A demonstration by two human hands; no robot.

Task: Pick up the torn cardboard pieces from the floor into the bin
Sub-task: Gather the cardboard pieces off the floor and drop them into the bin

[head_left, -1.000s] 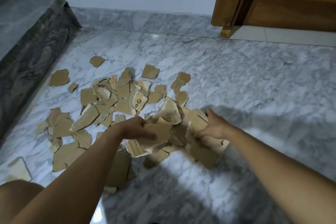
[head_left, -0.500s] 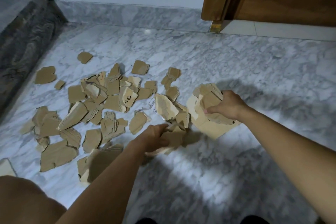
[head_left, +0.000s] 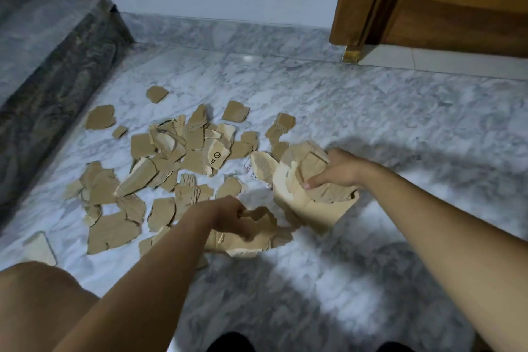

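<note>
Several torn brown cardboard pieces [head_left: 171,168] lie scattered over the marble floor [head_left: 371,123], mostly left of centre. My right hand [head_left: 340,171] grips a stack of cardboard pieces [head_left: 311,194], held just above the floor at centre right. My left hand [head_left: 228,217] curls round another bunch of cardboard pieces [head_left: 251,240] low over the floor, near the pile's front edge. No bin is in view.
A dark stone step [head_left: 48,66] runs along the left side. A wooden door and frame [head_left: 428,0] stand at the back right, above a marble skirting [head_left: 228,31]. My knee [head_left: 37,303] shows at the bottom left, and a single pale piece [head_left: 40,247] lies beside it.
My hands have drawn apart: the right one carried its stack to the right and up, the left one dropped down and took hold of more pieces near the pile's front.
</note>
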